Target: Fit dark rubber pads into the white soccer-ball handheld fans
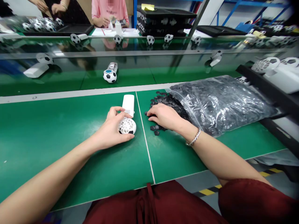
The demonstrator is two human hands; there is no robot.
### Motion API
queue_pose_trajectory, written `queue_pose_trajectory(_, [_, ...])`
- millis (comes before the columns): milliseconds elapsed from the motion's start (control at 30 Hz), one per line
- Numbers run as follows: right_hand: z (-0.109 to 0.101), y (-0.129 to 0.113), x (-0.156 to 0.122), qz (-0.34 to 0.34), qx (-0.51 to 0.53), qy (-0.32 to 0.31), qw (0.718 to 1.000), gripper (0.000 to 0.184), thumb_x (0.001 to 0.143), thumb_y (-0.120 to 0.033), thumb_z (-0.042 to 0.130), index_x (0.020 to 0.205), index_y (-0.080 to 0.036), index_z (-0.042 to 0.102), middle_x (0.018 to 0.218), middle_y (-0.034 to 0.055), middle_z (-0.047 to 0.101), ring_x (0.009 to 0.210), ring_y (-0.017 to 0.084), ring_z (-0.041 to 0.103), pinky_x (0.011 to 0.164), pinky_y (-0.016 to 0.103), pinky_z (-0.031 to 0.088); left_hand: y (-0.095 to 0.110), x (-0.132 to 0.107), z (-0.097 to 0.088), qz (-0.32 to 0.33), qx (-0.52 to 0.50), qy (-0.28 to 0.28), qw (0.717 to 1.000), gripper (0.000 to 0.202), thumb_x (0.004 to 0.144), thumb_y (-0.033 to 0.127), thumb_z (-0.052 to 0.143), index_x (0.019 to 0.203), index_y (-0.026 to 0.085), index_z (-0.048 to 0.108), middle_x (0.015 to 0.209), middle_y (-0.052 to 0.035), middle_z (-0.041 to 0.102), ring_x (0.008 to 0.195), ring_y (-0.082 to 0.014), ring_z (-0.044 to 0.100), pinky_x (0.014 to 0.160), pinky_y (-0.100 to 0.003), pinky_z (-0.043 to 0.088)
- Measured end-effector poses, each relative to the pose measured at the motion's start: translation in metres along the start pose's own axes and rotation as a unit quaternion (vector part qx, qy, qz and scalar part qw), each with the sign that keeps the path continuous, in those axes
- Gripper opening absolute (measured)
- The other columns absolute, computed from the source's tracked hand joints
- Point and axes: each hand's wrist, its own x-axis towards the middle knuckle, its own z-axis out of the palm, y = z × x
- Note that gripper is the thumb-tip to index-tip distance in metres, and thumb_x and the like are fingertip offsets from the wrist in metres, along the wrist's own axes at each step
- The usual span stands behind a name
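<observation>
My left hand grips the round head of a handheld fan between thumb and fingers. The head is white with a soccer-ball pattern of openings, some black patches showing at its lower edge. Its white handle lies on the green table, pointing away from me. My right hand is at the left edge of a pile of small black pentagon pieces, fingertips pinched at one piece. A few loose pieces lie just below that hand. The pile spills from a clear plastic bag.
Beyond the table edge runs a green conveyor carrying several soccer-ball fans. A dark rack with white fans stands at the right. Across the line, a person in a pink shirt and another person work near stacked black trays.
</observation>
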Motion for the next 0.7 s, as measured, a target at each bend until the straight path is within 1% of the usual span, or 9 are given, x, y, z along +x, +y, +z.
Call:
queue_pose_trajectory(67, [0.001, -0.002, -0.001, -0.023, -0.046, -0.012, 0.999, 0.013, 0.082, -0.022, 0.057, 0.089, -0.018, 0.067, 0.088, 0.0062, 0.066, 0.085, 0.020, 0.053, 0.071, 0.029, 0.039, 0.001, 0.000, -0.002, 0.004, -0.007, -0.021, 1.000, 0.051, 0.060, 0.032, 0.067, 0.108, 0.022, 0.051, 0.120, -0.0073, 0.027, 0.120, -0.0302, 0.033, 0.105, -0.050, 0.028])
queue_pose_trajectory(133, [0.002, -0.006, -0.001, -0.034, -0.091, -0.008, 0.995, 0.015, 0.084, -0.019, 0.053, 0.090, -0.015, 0.066, 0.087, 0.0081, 0.065, 0.082, 0.021, 0.053, 0.069, 0.030, 0.038, 0.002, -0.001, -0.002, 0.011, -0.016, -0.039, 0.999, 0.051, 0.061, 0.027, 0.065, 0.110, 0.024, 0.051, 0.121, -0.0068, 0.028, 0.120, -0.0294, 0.034, 0.105, -0.049, 0.029])
queue_pose_trajectory(200, [0.003, -0.008, -0.001, -0.036, -0.121, -0.001, 0.992, 0.018, 0.085, -0.016, 0.048, 0.089, -0.013, 0.065, 0.086, 0.0100, 0.065, 0.081, 0.022, 0.052, 0.069, 0.031, 0.037, 0.003, -0.002, -0.001, 0.013, -0.022, -0.042, 0.999, 0.051, 0.061, 0.025, 0.065, 0.110, 0.025, 0.051, 0.120, -0.0065, 0.030, 0.120, -0.0293, 0.035, 0.105, -0.049, 0.030])
queue_pose_trajectory(333, [0.005, -0.009, 0.000, -0.025, -0.146, 0.004, 0.989, 0.021, 0.084, -0.010, 0.042, 0.089, -0.010, 0.062, 0.088, 0.0124, 0.062, 0.084, 0.023, 0.051, 0.070, 0.032, 0.036, 0.005, -0.003, 0.002, 0.007, -0.023, -0.015, 1.000, 0.050, 0.061, 0.029, 0.067, 0.108, 0.024, 0.052, 0.115, -0.0069, 0.033, 0.116, -0.0291, 0.039, 0.103, -0.050, 0.032])
queue_pose_trajectory(433, [0.001, -0.006, -0.001, -0.014, -0.137, 0.011, 0.990, 0.022, 0.085, -0.011, 0.041, 0.092, -0.011, 0.062, 0.089, 0.0117, 0.062, 0.085, 0.023, 0.050, 0.070, 0.032, 0.036, 0.005, -0.002, 0.000, 0.027, -0.022, -0.033, 0.999, 0.046, 0.063, 0.024, 0.063, 0.108, 0.024, 0.051, 0.115, -0.0066, 0.036, 0.114, -0.0269, 0.041, 0.101, -0.047, 0.035])
queue_pose_trajectory(500, [-0.004, -0.005, -0.003, -0.011, -0.104, 0.027, 0.994, 0.022, 0.086, -0.014, 0.043, 0.094, -0.012, 0.062, 0.087, 0.0102, 0.063, 0.084, 0.022, 0.052, 0.071, 0.032, 0.036, 0.004, -0.002, -0.003, 0.039, -0.024, -0.055, 0.997, 0.045, 0.064, 0.021, 0.060, 0.108, 0.025, 0.051, 0.117, -0.0062, 0.037, 0.115, -0.0258, 0.042, 0.100, -0.044, 0.037])
queue_pose_trajectory(567, [-0.009, -0.005, -0.005, -0.007, -0.039, 0.047, 0.998, 0.019, 0.087, -0.018, 0.046, 0.094, -0.014, 0.063, 0.086, 0.0084, 0.064, 0.082, 0.020, 0.054, 0.072, 0.030, 0.038, 0.004, -0.002, -0.005, 0.040, -0.027, -0.063, 0.997, 0.046, 0.064, 0.019, 0.058, 0.109, 0.025, 0.051, 0.119, -0.0058, 0.039, 0.115, -0.0252, 0.043, 0.099, -0.043, 0.038])
queue_pose_trajectory(633, [-0.013, -0.007, -0.007, -0.012, 0.050, 0.070, 0.996, 0.016, 0.085, -0.020, 0.050, 0.090, -0.016, 0.064, 0.086, 0.0064, 0.066, 0.080, 0.017, 0.056, 0.073, 0.028, 0.039, 0.004, -0.002, -0.005, 0.031, -0.032, -0.053, 0.998, 0.047, 0.064, 0.017, 0.056, 0.110, 0.025, 0.049, 0.122, -0.0058, 0.039, 0.115, -0.0247, 0.044, 0.097, -0.043, 0.039])
queue_pose_trajectory(700, [-0.013, -0.012, -0.008, -0.033, 0.142, 0.098, 0.984, 0.011, 0.083, -0.018, 0.054, 0.085, -0.016, 0.064, 0.085, 0.0043, 0.066, 0.080, 0.015, 0.057, 0.073, 0.025, 0.040, 0.004, -0.002, -0.003, 0.018, -0.035, -0.036, 0.999, 0.048, 0.064, 0.016, 0.055, 0.110, 0.024, 0.047, 0.124, -0.0063, 0.039, 0.114, -0.0244, 0.044, 0.096, -0.043, 0.039])
